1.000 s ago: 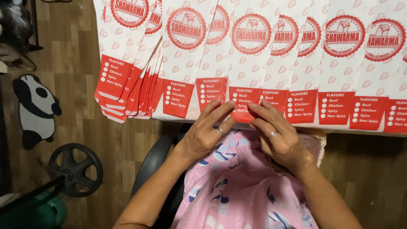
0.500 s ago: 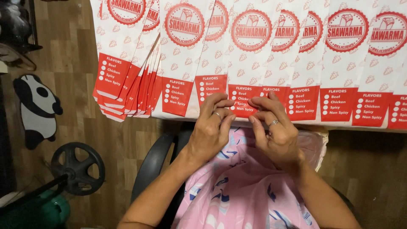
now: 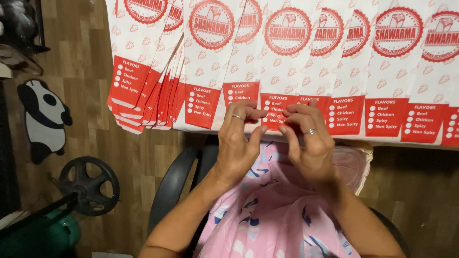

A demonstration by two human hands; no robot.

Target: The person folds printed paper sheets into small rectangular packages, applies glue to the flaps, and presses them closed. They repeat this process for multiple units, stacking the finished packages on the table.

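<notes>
Pink patterned cloth (image 3: 282,215) covers the lap nearest the camera, above a dark chair (image 3: 174,184). Left hand (image 3: 239,143) and right hand (image 3: 308,138) meet over the desk (image 3: 363,142) edge, fingers (image 3: 251,114) curled and pinching the red bottom flap of one paper bag (image 3: 275,112). Beyond, overlapping white-and-red bags (image 3: 392,71) lie in a row, with a fanned stack (image 3: 148,95) at left.

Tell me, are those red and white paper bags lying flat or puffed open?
Flat. The paper bags lie overlapped in a row, none bulging, with a fanned stack at one end.
</notes>
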